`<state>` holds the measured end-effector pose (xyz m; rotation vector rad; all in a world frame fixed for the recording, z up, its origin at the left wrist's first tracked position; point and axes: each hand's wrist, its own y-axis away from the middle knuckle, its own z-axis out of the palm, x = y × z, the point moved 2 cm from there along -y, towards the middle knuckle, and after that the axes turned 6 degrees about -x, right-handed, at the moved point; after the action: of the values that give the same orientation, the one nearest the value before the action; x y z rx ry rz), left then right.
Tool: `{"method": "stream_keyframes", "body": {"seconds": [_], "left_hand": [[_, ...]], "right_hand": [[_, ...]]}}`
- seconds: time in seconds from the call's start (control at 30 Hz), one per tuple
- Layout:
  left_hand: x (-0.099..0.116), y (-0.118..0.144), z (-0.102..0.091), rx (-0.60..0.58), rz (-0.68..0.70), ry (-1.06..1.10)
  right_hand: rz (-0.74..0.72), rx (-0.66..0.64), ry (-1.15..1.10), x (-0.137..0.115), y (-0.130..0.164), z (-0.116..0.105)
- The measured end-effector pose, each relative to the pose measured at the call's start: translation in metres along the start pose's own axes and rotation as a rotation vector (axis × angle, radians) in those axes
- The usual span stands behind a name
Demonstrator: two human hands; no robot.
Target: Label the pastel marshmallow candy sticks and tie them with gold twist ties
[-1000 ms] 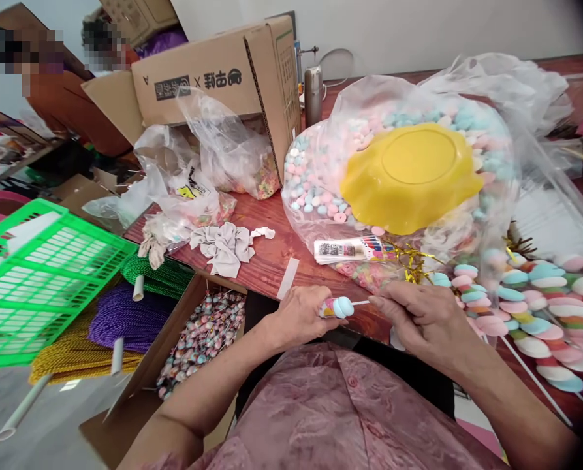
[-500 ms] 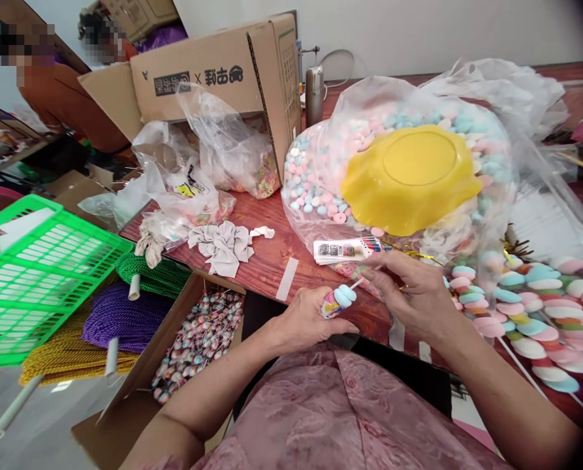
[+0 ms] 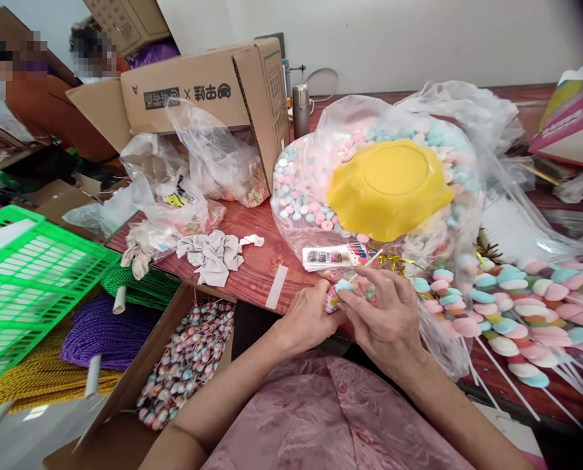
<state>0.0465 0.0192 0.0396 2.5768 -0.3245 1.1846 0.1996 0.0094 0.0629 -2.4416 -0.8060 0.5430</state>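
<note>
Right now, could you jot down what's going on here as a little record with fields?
Left hand: left hand grips a candy skewer by its stacked end
Right hand: right hand pinches the same skewer, fingers closed on it
Behind the hands: clear bag of pastel candies with a yellow bowl on top
To the right: finished skewers piled on the table
Lower left: cardboard box of wrapped skewers

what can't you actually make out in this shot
- Head view: the candy skewer is mostly covered by the left hand and right hand; its grip is unreadable.
- Sweets under the yellow bowl are hidden.
- Label print is too small.
- Green basket is cut off by the left edge.
</note>
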Motion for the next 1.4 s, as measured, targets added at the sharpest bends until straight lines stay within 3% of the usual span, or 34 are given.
{"method": "stream_keyframes", "body": {"seconds": [0.27, 0.37, 0.53, 0.63, 0.7, 0.83, 1.03, 1.17, 1.3, 1.4], "left_hand": [[0.009, -0.003, -0.001, -0.051, -0.002, 0.001], [0.009, -0.003, -0.004, -0.228, 0.057, 0.235], [0.011, -0.003, -0.003, -0.689, 0.025, 0.799], [0.013, -0.003, 0.002, -0.763, -0.052, 0.863], [0.012, -0.004, 0.004, -0.710, -0.122, 0.838], [0.003, -0.007, 0.004, -0.392, -0.219, 0.759], [0.011, -0.009, 0.000, -0.099, 0.047, 0.620], [0.018, -0.011, 0.001, 0.004, 0.142, 0.467], [0.017, -0.014, 0.005, 0.070, 0.118, 0.374], [0.015, -0.016, 0.007, 0.096, 0.111, 0.395]], "right_hand": [[-0.103, 0.086, -0.082, 0.008, 0.006, 0.004], [-0.153, 0.075, -0.148, 0.011, 0.009, -0.001], [-0.270, 0.092, -0.235, 0.014, 0.014, -0.012], [-0.291, 0.105, -0.262, 0.014, 0.017, -0.014], [-0.250, 0.149, -0.284, 0.015, 0.020, -0.016], [-0.023, 0.249, -0.379, 0.020, 0.026, -0.023], [0.162, 0.080, -0.511, 0.019, 0.017, -0.015], [0.205, 0.156, -0.482, 0.013, 0.006, -0.006], [0.341, 0.197, -0.581, 0.009, 0.002, 0.001], [0.355, 0.222, -0.682, 0.007, 0.003, 0.004]]}}
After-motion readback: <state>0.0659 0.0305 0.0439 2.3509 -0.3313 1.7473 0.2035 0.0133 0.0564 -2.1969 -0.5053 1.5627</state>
